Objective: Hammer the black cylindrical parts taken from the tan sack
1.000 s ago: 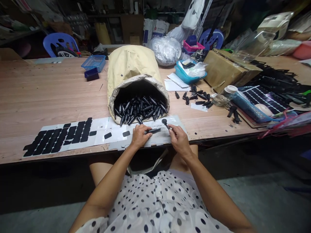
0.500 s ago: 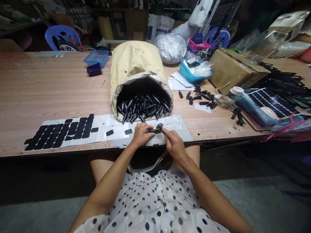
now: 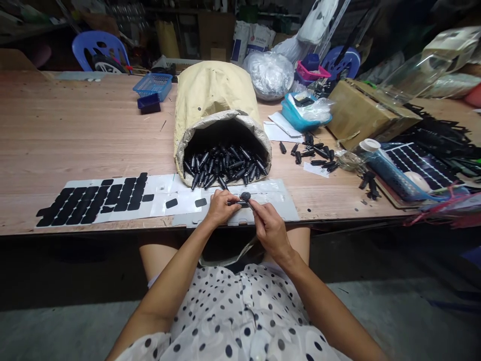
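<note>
My left hand (image 3: 220,207) is closed around one end of a slim black tapered part (image 3: 236,203), lying level just above the grey board (image 3: 268,200). My right hand (image 3: 271,225) pinches a small piece with a dark rounded head (image 3: 245,196), held against the right end of that part. Whether this piece is a tool or a patch, I cannot make out. Right behind my hands, a beige sack (image 3: 214,93) lies on its side, its mouth toward me, with many similar black parts (image 3: 225,163) inside. Two loose black stickers (image 3: 201,202) lie left of my left hand.
A white sheet with rows of black stickers (image 3: 80,205) lies at the left front edge. Blue baskets (image 3: 152,86) stand behind it. On the right are scattered black parts (image 3: 319,153), a teal basket (image 3: 304,120), a cardboard box (image 3: 372,113) and a blue tray (image 3: 398,168).
The dark rounded head has tilted in my right fingers and now shows a broader dark face. My hands stay nearly in place, and the whole view has shifted slightly.
</note>
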A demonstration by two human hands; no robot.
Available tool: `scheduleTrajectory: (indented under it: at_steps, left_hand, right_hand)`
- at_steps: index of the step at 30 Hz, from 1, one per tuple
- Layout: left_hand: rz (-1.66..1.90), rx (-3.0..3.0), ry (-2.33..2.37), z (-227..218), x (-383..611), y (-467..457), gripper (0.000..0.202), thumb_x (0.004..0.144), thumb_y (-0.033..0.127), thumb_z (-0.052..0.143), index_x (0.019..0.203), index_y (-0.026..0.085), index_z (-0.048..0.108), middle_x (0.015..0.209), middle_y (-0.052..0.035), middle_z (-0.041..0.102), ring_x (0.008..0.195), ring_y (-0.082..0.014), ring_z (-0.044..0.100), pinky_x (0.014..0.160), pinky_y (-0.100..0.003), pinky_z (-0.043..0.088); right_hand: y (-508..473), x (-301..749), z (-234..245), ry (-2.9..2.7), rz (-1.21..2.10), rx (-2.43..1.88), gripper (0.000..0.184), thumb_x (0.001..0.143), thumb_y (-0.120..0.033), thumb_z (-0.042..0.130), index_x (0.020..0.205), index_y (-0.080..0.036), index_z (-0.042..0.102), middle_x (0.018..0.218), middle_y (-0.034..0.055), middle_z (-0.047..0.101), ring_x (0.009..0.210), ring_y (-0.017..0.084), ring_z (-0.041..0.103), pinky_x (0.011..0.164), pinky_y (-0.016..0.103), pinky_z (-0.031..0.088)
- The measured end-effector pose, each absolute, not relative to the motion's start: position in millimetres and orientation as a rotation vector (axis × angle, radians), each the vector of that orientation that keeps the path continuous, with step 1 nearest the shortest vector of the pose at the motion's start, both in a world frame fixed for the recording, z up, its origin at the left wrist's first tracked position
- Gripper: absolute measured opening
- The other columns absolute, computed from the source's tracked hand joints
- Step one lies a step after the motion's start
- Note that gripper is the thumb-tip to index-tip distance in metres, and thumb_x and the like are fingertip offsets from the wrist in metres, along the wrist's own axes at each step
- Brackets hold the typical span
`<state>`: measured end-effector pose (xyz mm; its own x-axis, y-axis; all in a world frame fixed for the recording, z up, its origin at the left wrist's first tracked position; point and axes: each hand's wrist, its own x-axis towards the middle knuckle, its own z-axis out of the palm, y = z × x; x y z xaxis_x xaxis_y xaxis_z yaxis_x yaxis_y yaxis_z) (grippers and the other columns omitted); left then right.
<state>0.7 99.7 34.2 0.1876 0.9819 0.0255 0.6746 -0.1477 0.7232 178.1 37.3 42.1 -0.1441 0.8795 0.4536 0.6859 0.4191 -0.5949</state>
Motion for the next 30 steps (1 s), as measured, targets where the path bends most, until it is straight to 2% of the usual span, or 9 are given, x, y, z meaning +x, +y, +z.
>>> scheduleTrajectory:
  at_steps: [5, 10, 15, 21, 26, 30]
  left_hand:
    - [0.657, 1.880, 1.555, 36, 2, 101, 0.012, 0.078, 0.027, 0.073, 0.088, 0.027, 0.080, 0.087, -0.0025, 0.070, 0.099, -0.0249, 0.053, 0.096, -0.040, 0.043]
    - [0.641, 1.860, 1.542, 40, 2, 101, 0.015, 0.076, 0.024, 0.074, 0.089, 0.026, 0.080, 0.090, -0.0022, 0.071, 0.102, -0.0252, 0.054, 0.097, -0.040, 0.042]
    - [0.621, 1.865, 1.549, 43, 3, 100, 0.013, 0.076, 0.024, 0.073, 0.087, 0.027, 0.080, 0.087, -0.0023, 0.071, 0.102, -0.0262, 0.055, 0.095, -0.041, 0.043]
    - [0.637, 1.868, 1.535, 40, 1, 102, 0.017, 0.076, 0.021, 0.074, 0.091, 0.026, 0.080, 0.091, -0.0024, 0.072, 0.104, -0.0262, 0.054, 0.097, -0.042, 0.042]
    - [0.657, 1.894, 1.528, 35, 1, 103, 0.014, 0.076, 0.023, 0.073, 0.087, 0.027, 0.080, 0.087, -0.0022, 0.071, 0.100, -0.0259, 0.054, 0.094, -0.041, 0.043]
    - [0.677, 1.908, 1.508, 33, 0, 104, 0.015, 0.076, 0.026, 0.074, 0.090, 0.029, 0.080, 0.087, -0.0018, 0.071, 0.099, -0.0255, 0.054, 0.093, -0.041, 0.044]
  right_hand:
    - [38, 179, 41, -1.943, 0.298, -1.347, 0.039, 0.100, -0.025, 0.040, 0.127, -0.026, 0.069, 0.081, 0.0037, 0.059, 0.074, 0.016, 0.061, 0.071, 0.027, 0.054]
    - [36, 174, 48, -1.846, 0.224, -1.254, 0.039, 0.100, -0.024, 0.043, 0.131, -0.027, 0.066, 0.087, 0.0051, 0.061, 0.081, 0.017, 0.062, 0.079, 0.029, 0.055]
    - [38, 173, 38, -1.908, 0.252, -1.292, 0.039, 0.099, -0.022, 0.042, 0.127, -0.025, 0.069, 0.078, 0.0039, 0.058, 0.071, 0.017, 0.060, 0.069, 0.028, 0.054]
    - [38, 174, 50, -1.809, 0.279, -1.263, 0.039, 0.100, -0.024, 0.044, 0.131, -0.028, 0.066, 0.087, 0.0050, 0.061, 0.083, 0.017, 0.063, 0.080, 0.029, 0.055]
    - [36, 175, 40, -1.883, 0.296, -1.321, 0.040, 0.099, -0.024, 0.042, 0.128, -0.028, 0.069, 0.081, 0.0040, 0.057, 0.074, 0.017, 0.060, 0.071, 0.028, 0.054]
    - [38, 179, 38, -1.839, 0.301, -1.347, 0.039, 0.099, -0.026, 0.042, 0.127, -0.029, 0.069, 0.082, 0.0041, 0.058, 0.077, 0.017, 0.061, 0.076, 0.029, 0.055]
